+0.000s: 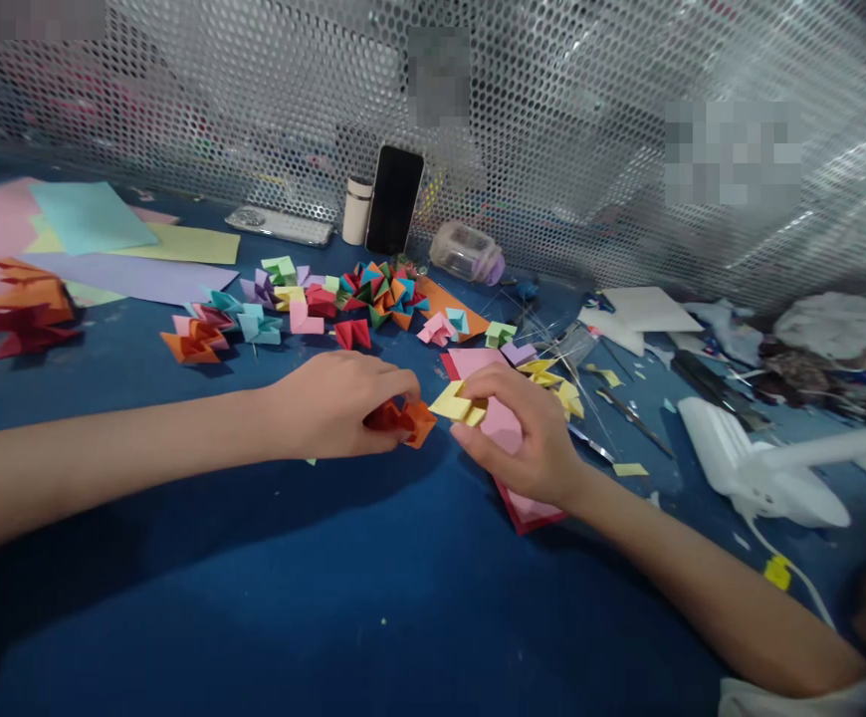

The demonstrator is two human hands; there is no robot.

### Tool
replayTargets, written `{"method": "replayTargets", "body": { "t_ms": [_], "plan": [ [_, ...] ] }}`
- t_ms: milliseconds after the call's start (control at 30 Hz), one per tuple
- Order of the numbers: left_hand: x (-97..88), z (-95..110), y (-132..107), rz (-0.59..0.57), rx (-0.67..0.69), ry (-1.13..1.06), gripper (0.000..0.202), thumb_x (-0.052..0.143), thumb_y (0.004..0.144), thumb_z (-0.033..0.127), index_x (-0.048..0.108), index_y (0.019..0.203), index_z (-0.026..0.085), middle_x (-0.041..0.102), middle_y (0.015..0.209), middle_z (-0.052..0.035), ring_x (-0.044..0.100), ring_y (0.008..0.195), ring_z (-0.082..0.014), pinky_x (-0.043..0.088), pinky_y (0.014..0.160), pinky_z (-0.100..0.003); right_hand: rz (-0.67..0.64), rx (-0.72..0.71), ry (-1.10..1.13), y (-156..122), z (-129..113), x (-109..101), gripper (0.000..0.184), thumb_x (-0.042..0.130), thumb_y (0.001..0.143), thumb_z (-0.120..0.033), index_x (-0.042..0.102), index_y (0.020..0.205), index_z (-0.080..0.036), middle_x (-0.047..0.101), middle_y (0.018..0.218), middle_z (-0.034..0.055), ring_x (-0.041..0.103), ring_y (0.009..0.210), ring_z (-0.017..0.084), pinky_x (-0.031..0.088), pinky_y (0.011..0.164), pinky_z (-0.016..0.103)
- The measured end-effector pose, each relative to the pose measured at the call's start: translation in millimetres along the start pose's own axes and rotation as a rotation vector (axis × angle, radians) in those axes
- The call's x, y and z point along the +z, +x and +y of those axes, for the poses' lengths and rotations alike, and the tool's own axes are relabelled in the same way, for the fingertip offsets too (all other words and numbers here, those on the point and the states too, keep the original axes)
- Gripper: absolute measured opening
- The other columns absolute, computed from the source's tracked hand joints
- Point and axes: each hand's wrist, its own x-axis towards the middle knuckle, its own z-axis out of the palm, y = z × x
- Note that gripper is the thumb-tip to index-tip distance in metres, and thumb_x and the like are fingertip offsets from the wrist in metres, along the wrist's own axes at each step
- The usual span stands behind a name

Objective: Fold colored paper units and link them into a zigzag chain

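Note:
My left hand (347,398) pinches an orange folded paper unit (419,424), whose inner side looks darker red. Facing it, my right hand (527,433) grips a yellow folded paper unit (459,402) between thumb and fingers. A small gap separates the two papers. Beneath my right hand lie pink sheets (534,510) on a red sheet (514,510). Just beyond my hands, several folded units in many colours are spread out, with a red one (352,334) close to my left hand. More yellow units (568,398) lie right of my right hand.
A multicoloured origami cluster (384,294) sits near a standing phone (394,199), a white bottle (357,211) and a clear jar (464,251). Coloured sheets (94,217) lie at left. On the right are a white lamp (761,468), tweezers (634,422) and paper scraps. Perforated metal mesh (291,90) closes the back.

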Motion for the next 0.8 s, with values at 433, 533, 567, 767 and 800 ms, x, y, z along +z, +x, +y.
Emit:
{"method": "replayTargets", "body": {
  "t_ms": [433,533,567,767,800],
  "plan": [
    [1.8,1.7,0.3,-0.013,-0.036,0.011,0.031,0.057,0.075,0.028,0.052,0.105,0.02,0.067,0.083,-0.003,0.065,0.075,-0.0216,0.042,0.06,-0.026,-0.294,-0.004,-0.056,8.9,-0.5,2.6,0.015,0.049,0.089,-0.029,0.054,0.097,-0.018,0.062,0.093,0.008,0.057,0.086,0.02,0.048,0.079,0.036],
    [2.2,0.5,-0.3,-0.019,-0.042,-0.028,0.035,0.056,0.076,0.027,0.049,0.109,0.02,0.068,0.086,-0.0035,0.066,0.076,-0.0219,0.043,0.062,-0.027,-0.3,0.001,-0.076,8.8,1.4,2.8,0.016,0.049,0.09,-0.031,0.055,0.098,-0.018,0.063,0.094,0.0082,0.058,0.088,0.02,0.048,0.08,0.036],
    [2.2,0.3,-0.5,-0.019,-0.046,-0.039,0.036,0.056,0.076,0.027,0.048,0.111,0.02,0.069,0.088,-0.0038,0.066,0.077,-0.0222,0.044,0.062,-0.027,-0.304,0.005,-0.073,8.4,2.1,3.5,0.016,0.049,0.09,-0.031,0.055,0.098,-0.018,0.063,0.094,0.0081,0.058,0.088,0.02,0.048,0.08,0.036],
    [0.8,2.0,-0.8,-0.056,-0.057,-0.041,0.039,0.056,0.077,0.03,0.047,0.114,0.02,0.068,0.086,-0.0045,0.066,0.079,-0.0236,0.045,0.065,-0.029,-0.265,0.062,-0.077,7.6,3.5,7.7,0.018,0.048,0.091,-0.032,0.058,0.094,-0.018,0.065,0.09,0.0072,0.059,0.084,0.019,0.047,0.078,0.035],
    [0.6,2.3,-0.6,-0.062,-0.057,-0.037,0.039,0.056,0.077,0.031,0.047,0.114,0.02,0.067,0.085,-0.0044,0.066,0.078,-0.0233,0.045,0.064,-0.029,-0.254,0.071,-0.082,7.8,3.3,8.1,0.018,0.049,0.091,-0.032,0.059,0.094,-0.017,0.065,0.089,0.0072,0.059,0.084,0.019,0.047,0.078,0.035]
  ]
}}
